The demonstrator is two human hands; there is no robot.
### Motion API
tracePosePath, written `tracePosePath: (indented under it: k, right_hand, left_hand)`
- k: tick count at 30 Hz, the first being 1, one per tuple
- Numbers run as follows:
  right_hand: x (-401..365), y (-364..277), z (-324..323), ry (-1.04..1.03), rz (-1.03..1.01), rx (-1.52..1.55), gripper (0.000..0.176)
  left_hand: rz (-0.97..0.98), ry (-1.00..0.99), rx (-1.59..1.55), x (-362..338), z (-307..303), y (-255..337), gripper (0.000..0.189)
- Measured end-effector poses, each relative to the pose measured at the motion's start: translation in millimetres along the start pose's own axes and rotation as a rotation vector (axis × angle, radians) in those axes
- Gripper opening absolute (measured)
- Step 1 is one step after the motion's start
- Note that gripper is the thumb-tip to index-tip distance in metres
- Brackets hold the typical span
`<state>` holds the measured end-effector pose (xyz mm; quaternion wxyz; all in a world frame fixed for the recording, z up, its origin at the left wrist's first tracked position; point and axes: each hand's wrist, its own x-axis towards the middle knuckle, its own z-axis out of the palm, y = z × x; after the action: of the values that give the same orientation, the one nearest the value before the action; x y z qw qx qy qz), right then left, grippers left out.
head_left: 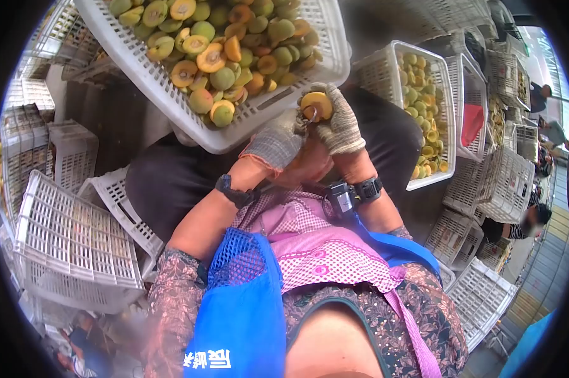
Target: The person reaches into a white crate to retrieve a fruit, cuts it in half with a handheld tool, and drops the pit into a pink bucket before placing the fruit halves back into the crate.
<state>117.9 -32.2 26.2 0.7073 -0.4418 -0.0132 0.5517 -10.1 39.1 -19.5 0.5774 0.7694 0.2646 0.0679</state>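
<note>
Gloved hands hold an apricot [316,103].
Left hand [273,143] and right hand [342,128] pinch it at the crate's [234,129] near edge.

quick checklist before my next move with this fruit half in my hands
1. Fruit half gripped in the right hand: ok.
2. Left hand close against the fruit half: ok.
3. Knitted gloves on both hands: ok.
4. Pit out of the fruit half: cannot tell, fingers cover part of the cut face.
5. White basket of cut fruit right beside the hands: ok.
6. White basket sitting steady on the lap: cannot tell; it is tilted.
</note>
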Motion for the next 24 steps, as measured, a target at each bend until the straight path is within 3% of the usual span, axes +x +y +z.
tracePosePath:
  k: [1, 3, 7, 9, 10, 12, 13, 15, 17, 19, 20, 21, 22, 23, 24]
  right_hand:
    - [0.6, 2.5, -2.7, 0.001, 0.015, 0.002, 0.024]
    - [1.6, 5.9, -6.2, -0.041, -0.204, -0.46, 0.024]
    - [0.7, 7.8, -5.0, -0.016, -0.128, -0.186, 0.023]
    - [-11.7, 4.7, 5.6, -0.015, -0.441, -0.991, 0.023]
    - [-8.8, 7.8, 2.8, -0.018, -0.432, -0.992, 0.023]
    - [0.2, 13.9, -5.3, 0.093, -0.217, -0.481, 0.022]
    - [1.9, 12.7, -7.4, 0.092, -0.213, -0.483, 0.022]
    - [3.6, 6.3, -6.2, -0.027, -0.508, -0.959, 0.021]
    - [-5.1, 0.9, 19.9, -0.113, -0.52, -0.955, 0.023]
    - [0.6, 6.5, 19.4, 0.016, -0.153, -0.318, 0.024]
    - [1.0, 8.2, 16.8, 0.015, -0.146, -0.32, 0.024]
    - [2.1, 8.2, 13.9, -0.01, -0.24, -0.591, 0.025]
    - [2.8, 8.0, 12.1, -0.036, -0.335, -0.862, 0.025]
    - [2.3, 6.7, 11.6, -0.042, -0.33, -0.864, 0.025]
    - [2.0, 5.0, 11.1, -0.05, -0.196, -0.716, 0.026]
  left_hand:
    - [-0.014, 0.002, -0.003, 0.3, -1.0, 1.2, 0.03]
    - [-0.118, -0.087, 0.181, 1.6, -4.5, 7.7, 0.028]
    - [-0.155, -0.028, 0.087, 9.8, 0.7, 1.4, 0.028]
    - [-0.071, 0.025, 0.12, 9.9, 4.5, -0.6, 0.028]
    - [-0.079, 0.026, 0.117, 6.6, 2.5, 10.2, 0.028]
    - [-0.079, -0.04, 0.217, -1.4, -0.5, 30.7, 0.026]
    - [-0.083, -0.038, 0.214, -2.0, 1.8, 24.8, 0.026]
    - [0.09, -0.058, -0.178, -4.1, 4.7, 7.2, 0.036]
    - [0.037, -0.141, 0.001, -4.4, -12.0, 16.8, 0.04]
    - [-0.016, -0.22, 0.178, -6.3, -7.4, 14.6, 0.044]
    - [0.101, -0.074, -0.127, -11.7, 10.6, 3.7, 0.031]
    - [0.22, 0.078, -0.427, -14.0, 11.8, 11.0, 0.022]
    - [0.217, 0.084, -0.428, -14.0, 5.3, 13.4, 0.022]
    - [0.184, -0.126, 0.046, -13.4, -5.0, 15.6, 0.023]
    - [0.144, -0.337, 0.522, -10.9, -14.1, 21.6, 0.024]
